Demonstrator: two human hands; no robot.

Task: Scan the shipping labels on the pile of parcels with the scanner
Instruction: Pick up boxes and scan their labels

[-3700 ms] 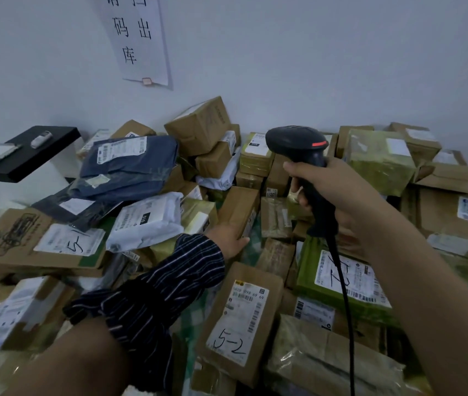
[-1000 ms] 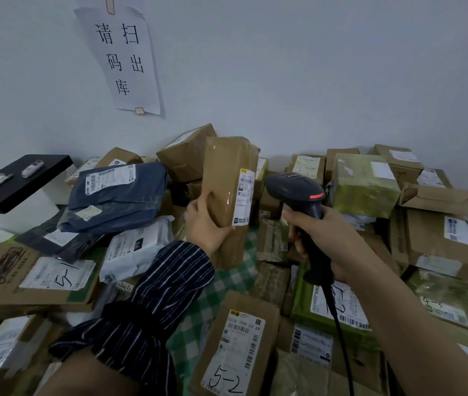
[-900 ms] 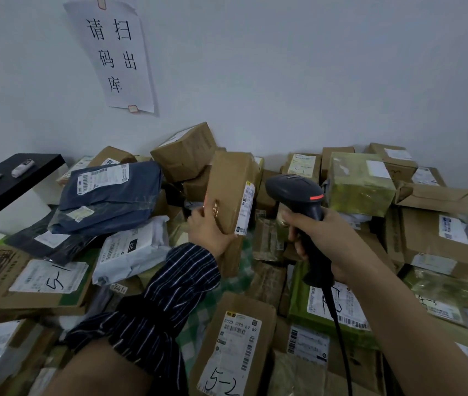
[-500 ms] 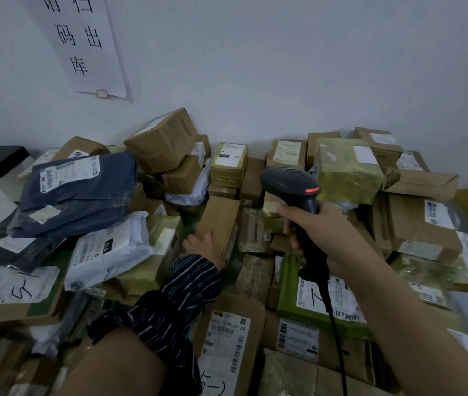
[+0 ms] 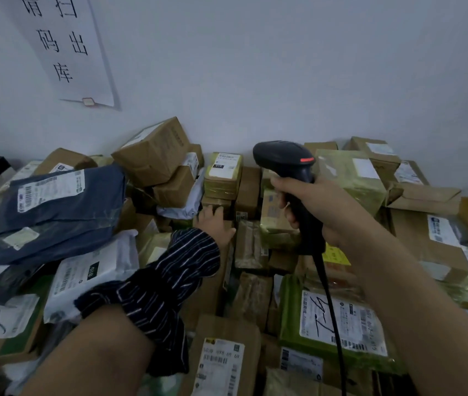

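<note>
My right hand grips the handle of the black scanner. The scanner is held up over the middle of the parcel pile, with its head pointing left and its cable hanging down. My left hand, in a striped sleeve, reaches into the pile. Its fingers are spread against a small brown parcel, which lies under a green-taped parcel with a white label. No parcel is lifted. A long brown box lies flat under my left wrist.
Parcels cover the table up to the white wall. A blue bag and a white bag lie at the left. A tilted brown box is at the back, a green parcel with a handwritten label is near right, and a labelled box is in front.
My left hand set the long brown box back down on the pile and moved forward to the small parcel at the back. The scanner stayed raised in my right hand.
</note>
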